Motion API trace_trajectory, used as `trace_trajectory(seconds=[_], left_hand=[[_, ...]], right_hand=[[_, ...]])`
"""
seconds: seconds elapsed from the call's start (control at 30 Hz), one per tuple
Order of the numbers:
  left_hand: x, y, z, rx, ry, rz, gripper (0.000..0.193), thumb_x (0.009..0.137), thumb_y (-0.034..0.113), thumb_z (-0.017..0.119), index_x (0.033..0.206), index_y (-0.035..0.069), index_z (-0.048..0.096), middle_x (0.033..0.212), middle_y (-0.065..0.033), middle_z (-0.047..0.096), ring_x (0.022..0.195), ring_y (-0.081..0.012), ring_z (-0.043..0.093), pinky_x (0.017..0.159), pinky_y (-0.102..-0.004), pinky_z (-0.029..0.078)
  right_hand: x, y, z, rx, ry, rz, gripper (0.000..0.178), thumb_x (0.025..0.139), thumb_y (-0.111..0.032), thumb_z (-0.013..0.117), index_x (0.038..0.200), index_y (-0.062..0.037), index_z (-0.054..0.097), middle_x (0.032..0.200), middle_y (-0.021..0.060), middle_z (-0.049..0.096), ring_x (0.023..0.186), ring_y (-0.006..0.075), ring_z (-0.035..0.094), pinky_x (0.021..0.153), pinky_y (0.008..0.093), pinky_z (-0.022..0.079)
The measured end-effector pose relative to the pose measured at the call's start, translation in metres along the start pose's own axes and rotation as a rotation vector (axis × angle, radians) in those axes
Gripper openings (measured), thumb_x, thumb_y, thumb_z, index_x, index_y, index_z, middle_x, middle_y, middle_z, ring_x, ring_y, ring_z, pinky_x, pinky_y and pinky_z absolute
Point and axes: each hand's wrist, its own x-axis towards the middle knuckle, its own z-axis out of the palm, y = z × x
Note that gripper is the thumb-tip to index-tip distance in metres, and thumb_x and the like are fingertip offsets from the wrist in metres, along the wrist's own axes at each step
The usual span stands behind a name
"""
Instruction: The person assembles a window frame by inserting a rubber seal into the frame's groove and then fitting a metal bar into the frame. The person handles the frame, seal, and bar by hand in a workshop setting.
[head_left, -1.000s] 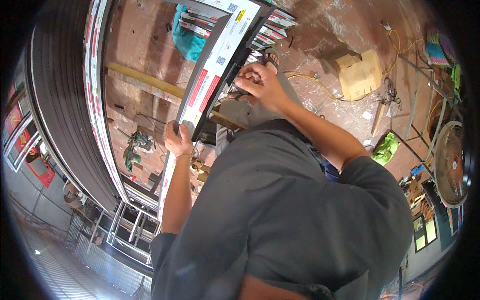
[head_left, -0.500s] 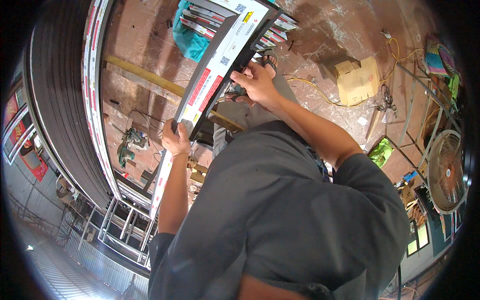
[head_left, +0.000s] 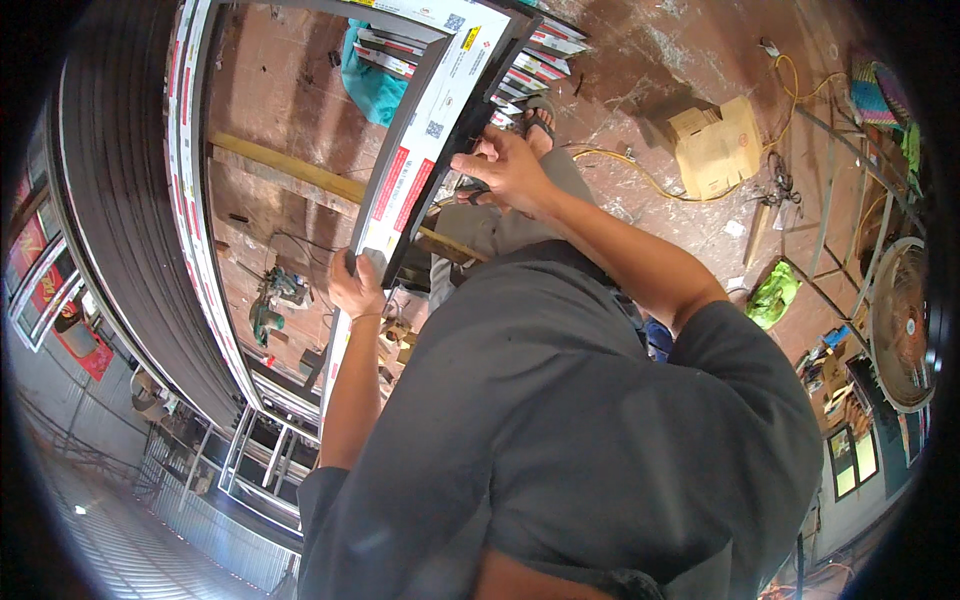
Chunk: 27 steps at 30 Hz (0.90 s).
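The right hand (head_left: pixel 505 172), half curled beside the dark outer edge of the frame (head_left: pixel 425 145), hides its own inner fingers — whether it pinches anything I cannot tell — while the left hand (head_left: pixel 355 286) is closed around the same bar nearer the torso (head_left: pixel 560 400). Ahead and leftward, the frame runs out of view above; bare floor (head_left: pixel 672 240) opens rightward around a cardboard box (head_left: pixel 718 152). White film with red panels covers the frame's face.

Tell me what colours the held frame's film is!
The film is mostly white with red and yellow patches; see the head view.
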Motion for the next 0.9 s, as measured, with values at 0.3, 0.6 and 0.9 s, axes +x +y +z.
trace_trajectory(seconds=[0.3, 0.6, 0.9], left_hand=[[-0.003, 0.002, 0.002, -0.002, 0.029, 0.006, 0.072, 0.107, 0.065, 0.06, 0.118, -0.005, 0.074, 0.105, -0.029, 0.076, 0.095, -0.0522, 0.072, 0.083, -0.0577, 0.057], [0.0, 0.005, 0.002, -0.001, 0.053, 0.036, 0.07, 0.108, 0.064, 0.061, 0.118, -0.004, 0.075, 0.103, -0.0287, 0.076, 0.092, -0.053, 0.073, 0.082, -0.0573, 0.057], [0.003, 0.014, -0.002, 0.001, 0.045, 0.041, 0.071, 0.108, 0.066, 0.059, 0.117, -0.003, 0.075, 0.1, -0.0284, 0.077, 0.09, -0.0528, 0.073, 0.081, -0.0582, 0.057]], right_hand=[[-0.006, -0.007, 0.003, 0.047, -0.015, 0.001, 0.04, 0.108, -0.025, 0.081, 0.139, -0.0034, 0.069, 0.114, 0.0018, 0.075, 0.103, 0.0132, 0.071, 0.08, 0.0328, 0.064], [0.006, 0.024, 0.019, 0.009, 0.173, -0.08, 0.037, 0.105, -0.026, 0.085, 0.125, 0.0028, 0.074, 0.104, 0.005, 0.076, 0.094, 0.0146, 0.065, 0.084, 0.0352, 0.053], [0.011, 0.028, 0.016, -0.073, 0.179, -0.086, 0.04, 0.101, -0.028, 0.087, 0.126, 0.0011, 0.074, 0.108, 0.01, 0.08, 0.098, 0.0191, 0.072, 0.089, 0.0383, 0.056]])
